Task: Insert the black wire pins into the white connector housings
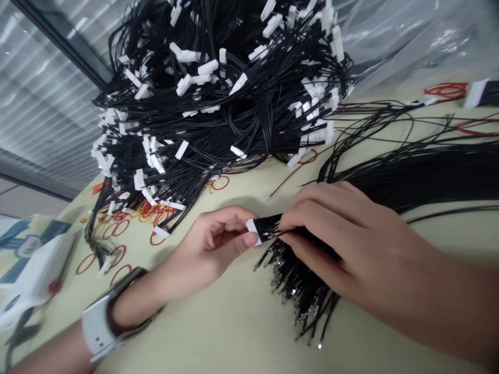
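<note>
Fingers of the left hand (210,244) pinch a white connector (253,231) while the right hand (351,244) clamps its black wires (268,227).

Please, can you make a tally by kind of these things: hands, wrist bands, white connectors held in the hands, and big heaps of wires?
Hands (left hand, right hand): 2
White wrist band: 1
Held connector: 1
Wire heap: 1
Total: 5

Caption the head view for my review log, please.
Left hand holds a white connector; right hand pinches its black wires.
</note>
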{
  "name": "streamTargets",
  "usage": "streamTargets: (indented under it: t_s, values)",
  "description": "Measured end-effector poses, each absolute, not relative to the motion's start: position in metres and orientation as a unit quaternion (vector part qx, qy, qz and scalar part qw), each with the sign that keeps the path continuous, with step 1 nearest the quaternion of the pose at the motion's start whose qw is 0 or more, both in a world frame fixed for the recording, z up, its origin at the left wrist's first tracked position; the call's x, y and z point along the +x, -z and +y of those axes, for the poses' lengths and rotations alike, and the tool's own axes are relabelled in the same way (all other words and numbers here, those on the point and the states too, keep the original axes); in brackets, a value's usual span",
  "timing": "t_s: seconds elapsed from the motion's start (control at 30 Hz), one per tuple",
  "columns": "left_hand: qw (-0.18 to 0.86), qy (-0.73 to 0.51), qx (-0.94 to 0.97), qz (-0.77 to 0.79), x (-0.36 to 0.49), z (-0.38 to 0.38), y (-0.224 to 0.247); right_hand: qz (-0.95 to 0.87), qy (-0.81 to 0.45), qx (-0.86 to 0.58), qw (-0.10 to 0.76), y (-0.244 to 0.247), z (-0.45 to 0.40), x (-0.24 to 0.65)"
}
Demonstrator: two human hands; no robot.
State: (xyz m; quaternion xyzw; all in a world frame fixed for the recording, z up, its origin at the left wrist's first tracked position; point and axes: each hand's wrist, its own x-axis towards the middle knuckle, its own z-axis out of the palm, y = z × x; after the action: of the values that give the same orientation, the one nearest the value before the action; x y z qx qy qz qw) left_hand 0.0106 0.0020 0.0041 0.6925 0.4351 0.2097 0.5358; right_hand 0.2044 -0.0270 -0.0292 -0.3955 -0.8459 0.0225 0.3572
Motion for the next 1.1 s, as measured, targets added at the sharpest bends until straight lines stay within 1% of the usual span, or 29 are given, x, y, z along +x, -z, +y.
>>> streamTargets:
  t_s: [0.13,0.3,0.5,0.8,0.93,1.1]
  values:
    - [0.532,-0.209,0.691,0.443,0.0103,0.0024,-0.0037,-0.842,-0.052,-0.394,0.364,0.0308,-0.0273,0.2044]
    - [0.533,-0.212,0.69,0.442,0.0102,0.0014,-0.005,-0.861,-0.036,-0.382,0.333,0.0332,-0.0251,0.2033]
    - [0.543,-0.21,0.677,0.449,0.0114,0.0021,-0.0055,-0.866,-0.057,-0.377,0.324,0.0324,-0.0234,0.2048]
    - [0.555,-0.23,0.668,0.439,0.0102,-0.0001,-0.0048,-0.88,0.004,-0.366,0.302,0.0346,-0.0242,0.2038]
    - [0.55,-0.235,0.673,0.434,0.011,0.0009,-0.0039,-0.881,0.033,-0.36,0.305,0.0345,-0.0249,0.2043]
    - [0.54,-0.229,0.685,0.431,0.0115,0.0006,-0.0044,-0.884,0.019,-0.341,0.32,0.0317,-0.0245,0.2046]
